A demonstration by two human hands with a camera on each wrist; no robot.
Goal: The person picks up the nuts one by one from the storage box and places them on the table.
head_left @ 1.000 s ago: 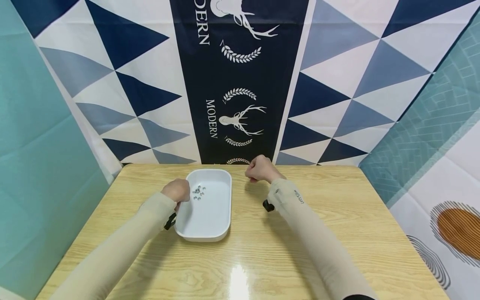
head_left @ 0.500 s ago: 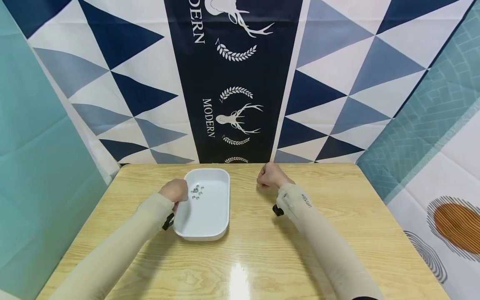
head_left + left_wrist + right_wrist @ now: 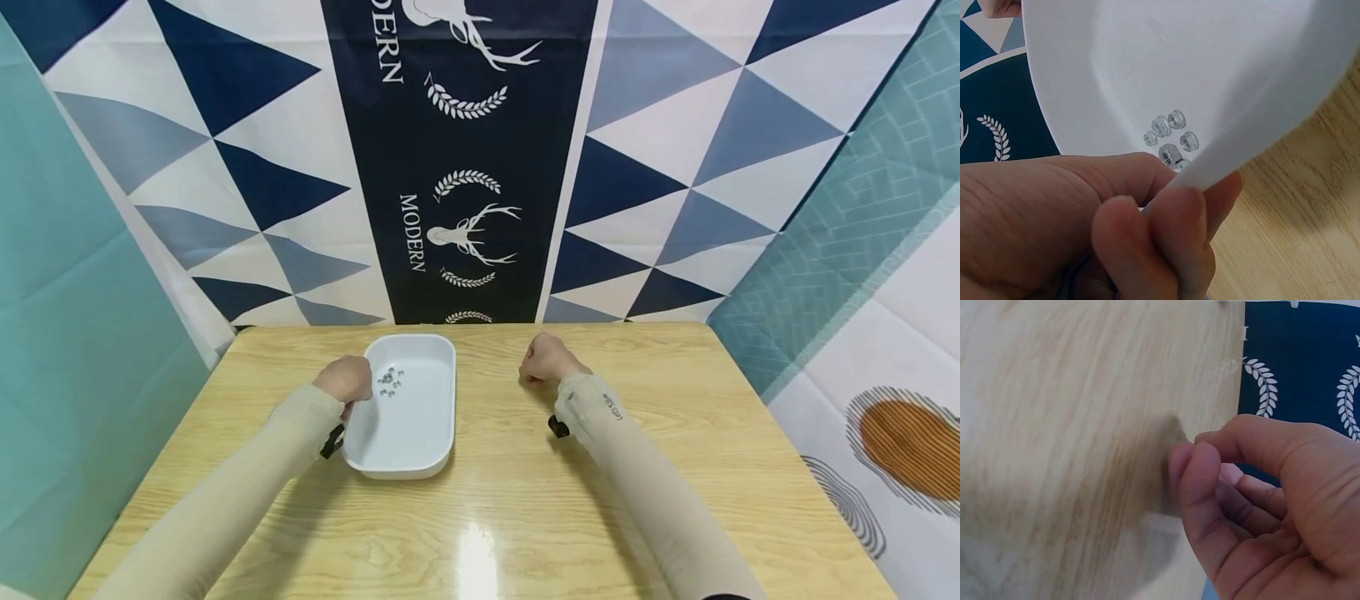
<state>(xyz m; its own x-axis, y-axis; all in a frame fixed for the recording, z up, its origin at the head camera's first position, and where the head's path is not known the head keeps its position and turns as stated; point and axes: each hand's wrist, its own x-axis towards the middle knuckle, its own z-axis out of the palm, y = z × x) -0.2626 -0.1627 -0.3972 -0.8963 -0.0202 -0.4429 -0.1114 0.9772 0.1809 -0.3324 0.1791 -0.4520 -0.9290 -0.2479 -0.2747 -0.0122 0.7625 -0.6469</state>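
My left hand (image 3: 345, 379) grips the left rim of a white tray (image 3: 408, 429), with the thumb inside and fingers outside. Several small shiny metal nuts (image 3: 388, 381) lie in a loose group on the tray floor, close to that hand; the left wrist view shows the nuts (image 3: 1170, 154) beside the thumb. My right hand (image 3: 551, 358) is over the table right of the tray, touching neither tray nor nuts. In the right wrist view the right hand (image 3: 1272, 506) has curled fingers, thumb and fingertip together, and nothing visible between them.
The tray stands on a light wood table (image 3: 480, 508) near its back edge. Behind rises a patterned wall cloth (image 3: 465, 142); teal cloth (image 3: 97, 333) hangs at the left, and another patterned cloth (image 3: 885, 317) is at the right.
My right hand has moved right, farther from the tray, and slightly toward the near side. My left hand keeps its grip on the rim. The head view has shifted slightly.
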